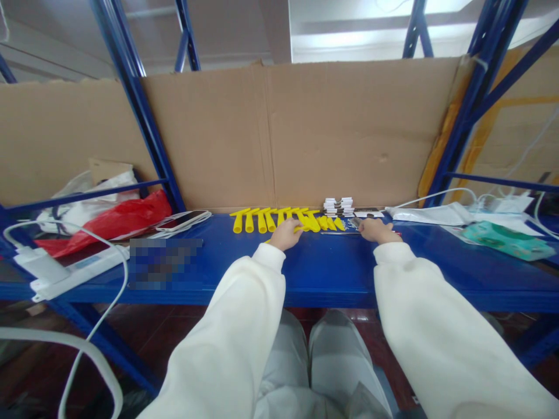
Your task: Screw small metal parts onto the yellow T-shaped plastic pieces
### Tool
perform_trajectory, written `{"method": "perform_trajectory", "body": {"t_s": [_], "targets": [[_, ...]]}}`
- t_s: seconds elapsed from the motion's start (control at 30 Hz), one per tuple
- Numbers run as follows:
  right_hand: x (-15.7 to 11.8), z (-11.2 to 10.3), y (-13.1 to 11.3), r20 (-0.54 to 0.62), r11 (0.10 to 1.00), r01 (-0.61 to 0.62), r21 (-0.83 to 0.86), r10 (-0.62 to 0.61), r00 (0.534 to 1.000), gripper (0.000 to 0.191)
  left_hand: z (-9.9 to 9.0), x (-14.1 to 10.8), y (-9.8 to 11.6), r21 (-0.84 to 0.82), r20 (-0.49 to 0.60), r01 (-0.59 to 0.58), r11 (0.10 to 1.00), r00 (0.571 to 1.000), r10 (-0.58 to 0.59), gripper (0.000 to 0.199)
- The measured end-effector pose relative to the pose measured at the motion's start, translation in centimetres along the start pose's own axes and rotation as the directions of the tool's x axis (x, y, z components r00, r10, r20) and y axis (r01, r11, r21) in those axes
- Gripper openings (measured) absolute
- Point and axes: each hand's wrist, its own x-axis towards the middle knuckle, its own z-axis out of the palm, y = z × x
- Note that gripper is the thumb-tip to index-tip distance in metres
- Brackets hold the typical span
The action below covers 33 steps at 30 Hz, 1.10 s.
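Observation:
My left hand [286, 234] is closed around a yellow plastic scraper-like tool, part of which shows beside the fingertips. Several yellow T-shaped plastic tools [249, 222] lie side by side in a row behind that hand. Just right of them are smaller yellow wedge-shaped pieces [331, 223]. My right hand [376, 230] is closed low over the table, near a group of small metallic pieces. Its fingers hide most of what they pinch, a small greyish thing I cannot make out. A thin rod-like item [336, 233] lies between the hands.
Small white-and-black boxes [338, 207] are stacked against the cardboard wall [332, 134]. At left are a red bag [117, 224], a phone [186, 220] and a power strip [82, 267] with cables. A green packet [509, 240] and a white pouch [432, 214] lie right on the blue table [327, 273].

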Motion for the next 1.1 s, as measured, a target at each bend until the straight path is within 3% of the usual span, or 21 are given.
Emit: {"method": "perform_trajectory", "body": {"t_s": [0.23,0.53,0.77,0.97,1.1], "targets": [[0.2,0.1,0.5,-0.015,1.000,-0.005,0.010,0.005,1.000,0.038,0.0,0.0,-0.1,0.007,0.007,-0.006,1.000,1.000,0.006,0.021],[1.2,1.1,-0.2,-0.130,0.987,0.156,0.044,-0.149,0.980,0.039,0.1,0.0,0.0,0.009,0.018,-0.009,1.000,1.000,0.009,0.021],[2.3,2.0,-0.9,-0.178,0.982,0.182,0.042,-0.171,0.969,0.031,0.3,0.0,-0.2,-0.006,0.019,-0.018,1.000,1.000,0.019,0.018],[2.6,1.7,-0.6,-0.219,0.988,0.125,0.086,-0.103,0.970,0.033,0.4,0.0,-0.1,0.003,0.024,-0.030,1.000,0.999,0.030,0.020],[3.5,1.7,0.4,-0.232,0.992,-0.011,0.123,0.039,0.972,0.033,0.4,0.0,-0.1,0.021,0.037,-0.044,0.999,0.998,0.044,0.021]]}}
